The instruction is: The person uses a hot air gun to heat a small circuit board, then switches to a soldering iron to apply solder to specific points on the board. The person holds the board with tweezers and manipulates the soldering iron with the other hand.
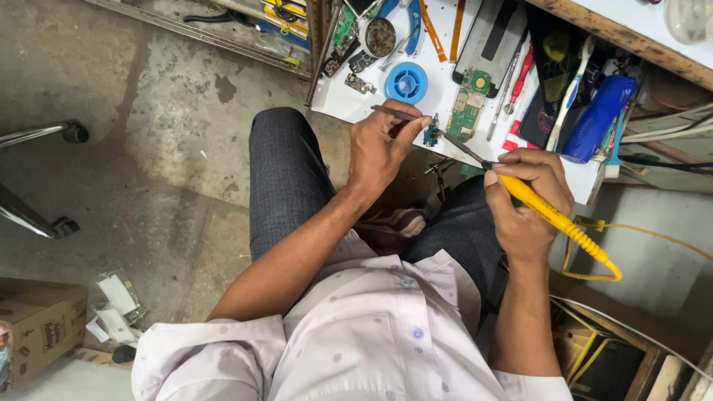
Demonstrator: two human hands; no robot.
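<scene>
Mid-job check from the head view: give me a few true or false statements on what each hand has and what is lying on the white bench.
1. The right hand holds a yellow soldering iron. True.
2. The left hand is empty. False: it holds tweezers and a small circuit board.
3. The iron's tip points at the small circuit board. True.
4. The blue solder spool lies on the floor. False: it lies on the white bench.
5. A larger green circuit board lies on the bench beside the small one. True.
6. The iron's cable is red. False: the cable is yellow.
</scene>
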